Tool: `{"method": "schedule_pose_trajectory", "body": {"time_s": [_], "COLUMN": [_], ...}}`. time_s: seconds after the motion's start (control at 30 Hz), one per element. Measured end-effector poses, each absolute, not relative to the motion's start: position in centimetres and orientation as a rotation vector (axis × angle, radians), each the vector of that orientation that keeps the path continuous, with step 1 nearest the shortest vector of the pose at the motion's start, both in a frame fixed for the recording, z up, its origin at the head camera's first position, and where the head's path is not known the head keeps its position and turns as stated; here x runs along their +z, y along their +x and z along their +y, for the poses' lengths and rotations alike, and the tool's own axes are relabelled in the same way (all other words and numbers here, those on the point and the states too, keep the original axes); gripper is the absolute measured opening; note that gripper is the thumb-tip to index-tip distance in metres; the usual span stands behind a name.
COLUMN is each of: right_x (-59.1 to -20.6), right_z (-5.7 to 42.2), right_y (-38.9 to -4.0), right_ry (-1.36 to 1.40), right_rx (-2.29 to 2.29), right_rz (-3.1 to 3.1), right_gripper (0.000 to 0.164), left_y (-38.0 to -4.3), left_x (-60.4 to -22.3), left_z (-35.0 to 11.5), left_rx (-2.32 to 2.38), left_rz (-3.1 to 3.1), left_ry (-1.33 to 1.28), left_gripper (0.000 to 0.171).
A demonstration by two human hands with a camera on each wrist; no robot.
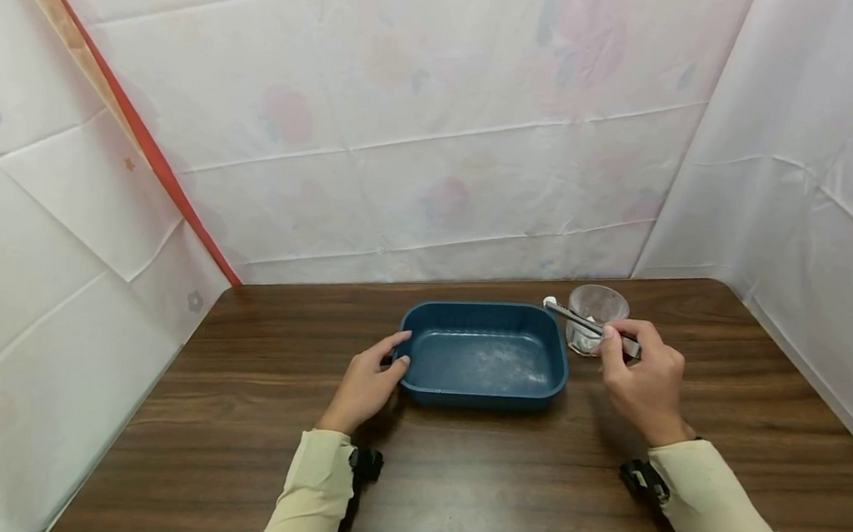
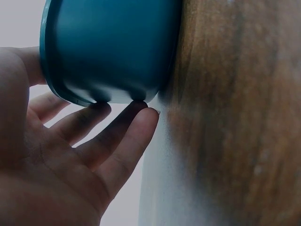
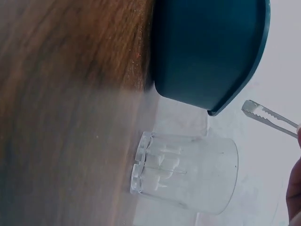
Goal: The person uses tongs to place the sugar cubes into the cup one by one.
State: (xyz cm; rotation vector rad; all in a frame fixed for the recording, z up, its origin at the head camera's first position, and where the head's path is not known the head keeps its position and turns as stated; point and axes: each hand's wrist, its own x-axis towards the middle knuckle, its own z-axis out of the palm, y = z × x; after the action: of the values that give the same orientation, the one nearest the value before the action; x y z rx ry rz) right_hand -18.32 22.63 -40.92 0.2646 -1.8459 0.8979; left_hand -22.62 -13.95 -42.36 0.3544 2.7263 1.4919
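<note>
A dark blue rectangular tray [image 1: 479,400] stands on the wooden table. My left hand [image 1: 370,383] holds its left end, with thumb and forefinger at the rim; in the left wrist view other fingertips touch the outer wall [image 2: 113,52]. My right hand [image 1: 643,379] pinches metal tweezers [image 1: 580,318], whose serrated tips show in the right wrist view. At those tips, by the tray's far right corner, is a small white piece [image 1: 549,301]. Beneath the tweezers stands a clear glass [image 3: 202,174] with several white pieces [image 3: 162,165] at its bottom.
The brown wooden table [image 1: 249,419] reaches back to a wall hung with pale patterned sheeting [image 1: 437,133]. More sheeting [image 1: 838,190] covers the right side. A red strip [image 1: 177,188] runs down the back left corner. Both wrists carry black camera mounts [image 1: 366,464].
</note>
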Motion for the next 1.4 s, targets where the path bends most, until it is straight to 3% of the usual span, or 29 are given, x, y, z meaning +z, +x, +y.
{"method": "schedule_pose_trajectory", "body": {"time_s": [1.4], "right_x": [-41.5], "right_z": [25.9], "right_y": [-18.9], "right_ry": [-0.072], "right_rx": [0.912], "right_rz": [-1.849], "right_gripper": [0.012], "left_y": [-22.6], "left_x": [-42.6], "left_z": [-14.0], "left_rx": [1.475], "left_rz": [2.731], "left_ry": [0.322], "left_gripper": [0.043]}}
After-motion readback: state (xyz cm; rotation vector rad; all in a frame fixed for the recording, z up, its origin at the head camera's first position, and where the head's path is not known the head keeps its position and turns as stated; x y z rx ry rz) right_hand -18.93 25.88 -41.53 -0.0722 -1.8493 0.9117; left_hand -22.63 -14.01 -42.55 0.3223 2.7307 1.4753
